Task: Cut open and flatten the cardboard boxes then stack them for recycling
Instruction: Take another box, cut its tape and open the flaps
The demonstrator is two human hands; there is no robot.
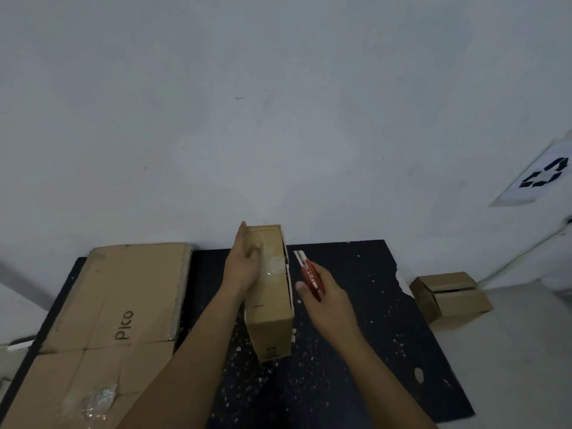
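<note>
Steadying the upright cardboard box (269, 292) at the middle of the dark mat (371, 320), toward its far edge, we have our left hand (244, 261) laid over the box's left face with the fingers nearly straight and the thumb on the taped top, more a press than a grip. Our right hand (325, 289) is curled round the red utility knife (309, 272), blade end pointing away from us, just beside the box's right edge where a seam looks already parted. The chief risk, as we judge it, is the blade skidding across the clear tape toward the thumb resting on top, since the left hand sits close to the cutting line. The box stands tall and narrow, so a sideways pull of the knife could tip it leftward under a hand that only presses. Scraps littering the mat might let the base slide as well. A flattened sheet marked PICO (123, 305) lies along the mat's left edge, and another small box (448, 298) waits on the floor off the right edge.
</note>
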